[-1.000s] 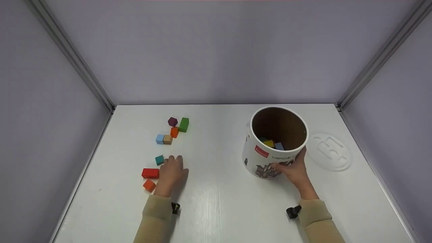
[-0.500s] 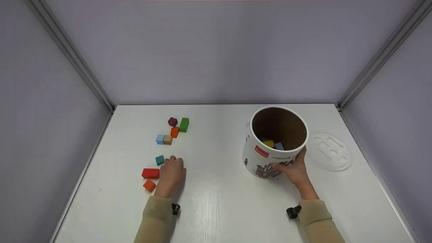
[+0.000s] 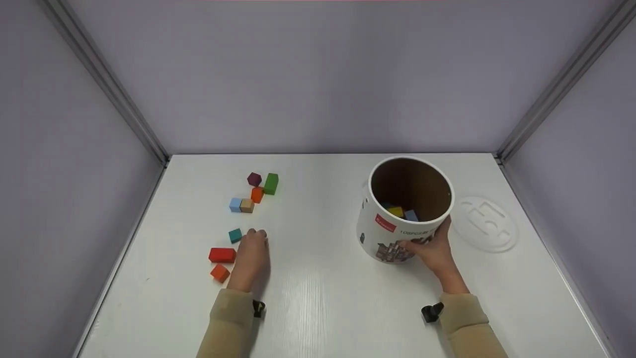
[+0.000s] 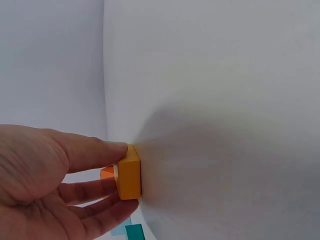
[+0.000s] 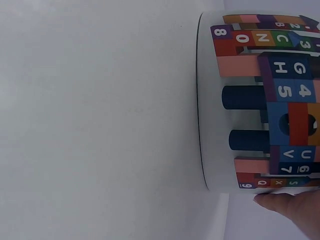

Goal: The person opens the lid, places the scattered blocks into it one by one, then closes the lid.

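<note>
My left hand [image 3: 252, 256] is low over the table at the left. In the left wrist view its thumb and fingers pinch a yellow-orange block [image 4: 129, 175], which the hand hides in the head view. Just left of that hand lie a teal cube [image 3: 235, 235], a red oblong block [image 3: 221, 255] and an orange cube [image 3: 220, 273]. My right hand [image 3: 435, 256] grips the lower front side of a round white bucket [image 3: 370, 238]. The bucket stands without its lid, and a yellow block [image 3: 396, 211] and a blue-grey block [image 3: 411, 215] show inside.
Farther back lie a purple block [image 3: 254, 179], a green block [image 3: 271, 184], an orange block [image 3: 257, 195], a light blue cube [image 3: 235, 205] and a tan cube [image 3: 247, 206]. Right of the bucket rests a clear lid [image 3: 485, 223]. Grey walls border the white table [image 3: 318, 298].
The left hand's fingers have drawn together and the hand looks narrower, in nearly the same place. The right hand and the bucket have stayed still.
</note>
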{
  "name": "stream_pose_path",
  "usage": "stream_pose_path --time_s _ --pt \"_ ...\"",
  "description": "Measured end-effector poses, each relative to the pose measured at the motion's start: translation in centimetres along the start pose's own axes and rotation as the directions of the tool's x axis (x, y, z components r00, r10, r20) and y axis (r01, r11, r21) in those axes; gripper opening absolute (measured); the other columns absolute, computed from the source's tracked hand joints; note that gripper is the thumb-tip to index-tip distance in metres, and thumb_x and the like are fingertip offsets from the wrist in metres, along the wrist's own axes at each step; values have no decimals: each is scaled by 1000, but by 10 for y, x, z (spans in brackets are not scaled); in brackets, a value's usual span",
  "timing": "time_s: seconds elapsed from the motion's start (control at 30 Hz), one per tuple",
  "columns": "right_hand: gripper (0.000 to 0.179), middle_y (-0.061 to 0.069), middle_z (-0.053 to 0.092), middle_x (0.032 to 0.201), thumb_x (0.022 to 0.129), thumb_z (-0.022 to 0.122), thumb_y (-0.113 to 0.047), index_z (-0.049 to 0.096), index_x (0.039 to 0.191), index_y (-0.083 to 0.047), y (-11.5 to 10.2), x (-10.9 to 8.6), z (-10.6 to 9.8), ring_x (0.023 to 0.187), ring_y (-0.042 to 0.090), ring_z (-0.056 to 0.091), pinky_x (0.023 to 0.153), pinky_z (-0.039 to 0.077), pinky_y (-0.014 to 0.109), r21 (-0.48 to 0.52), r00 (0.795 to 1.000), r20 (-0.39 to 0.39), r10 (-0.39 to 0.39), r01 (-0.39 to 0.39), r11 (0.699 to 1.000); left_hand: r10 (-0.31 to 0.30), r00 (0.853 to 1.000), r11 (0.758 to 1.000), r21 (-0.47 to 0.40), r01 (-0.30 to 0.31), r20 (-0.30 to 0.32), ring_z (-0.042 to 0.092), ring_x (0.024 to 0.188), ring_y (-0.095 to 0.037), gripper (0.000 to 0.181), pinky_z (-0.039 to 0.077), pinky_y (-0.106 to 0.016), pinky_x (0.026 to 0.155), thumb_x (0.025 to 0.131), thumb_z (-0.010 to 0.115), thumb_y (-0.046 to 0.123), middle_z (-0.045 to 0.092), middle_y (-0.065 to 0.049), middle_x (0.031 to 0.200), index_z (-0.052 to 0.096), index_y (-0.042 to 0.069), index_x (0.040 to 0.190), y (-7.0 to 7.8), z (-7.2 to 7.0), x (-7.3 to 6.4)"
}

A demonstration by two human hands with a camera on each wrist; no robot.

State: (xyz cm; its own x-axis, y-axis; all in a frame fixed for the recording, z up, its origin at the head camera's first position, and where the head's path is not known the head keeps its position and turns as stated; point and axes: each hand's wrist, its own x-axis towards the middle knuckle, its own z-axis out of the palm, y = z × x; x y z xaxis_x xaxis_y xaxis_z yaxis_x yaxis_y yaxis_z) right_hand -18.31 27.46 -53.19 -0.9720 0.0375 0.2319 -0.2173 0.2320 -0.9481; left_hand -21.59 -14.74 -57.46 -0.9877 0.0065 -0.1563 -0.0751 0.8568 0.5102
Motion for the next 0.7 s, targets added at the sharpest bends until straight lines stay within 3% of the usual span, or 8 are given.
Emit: stream_pose_path --time_s 0.3,0.57,0.7 --pt "127 22 14 155 68 87 3 -7 153 -11 0 1 0 144 39 15 115 14 55 -5 1000 -3 2 -2 1000 53 997 999 -7 -54 -60 59 88 -28 21 54 -41 86 95 61 3 61 -17 97 67 -4 113 12 -8 1" --pt "127 22 15 154 68 88 0 -6 153 -11 -1 0 1 144 39 15 115 15 55 -11 1000 -4 26 -26 1000 105 986 990 -78 -115 -128 60 92 -26 26 53 -39 89 92 67 6 60 -17 105 65 -5 116 40 -23 -6" --pt "128 21 15 155 67 88 1 -7 153 -12 -3 0 1 145 39 15 115 14 57 -3 1000 0 15 -15 1000 176 965 975 -102 -199 -194 60 94 -25 25 53 -37 90 93 67 8 60 -15 108 67 -1 116 58 -33 -15"
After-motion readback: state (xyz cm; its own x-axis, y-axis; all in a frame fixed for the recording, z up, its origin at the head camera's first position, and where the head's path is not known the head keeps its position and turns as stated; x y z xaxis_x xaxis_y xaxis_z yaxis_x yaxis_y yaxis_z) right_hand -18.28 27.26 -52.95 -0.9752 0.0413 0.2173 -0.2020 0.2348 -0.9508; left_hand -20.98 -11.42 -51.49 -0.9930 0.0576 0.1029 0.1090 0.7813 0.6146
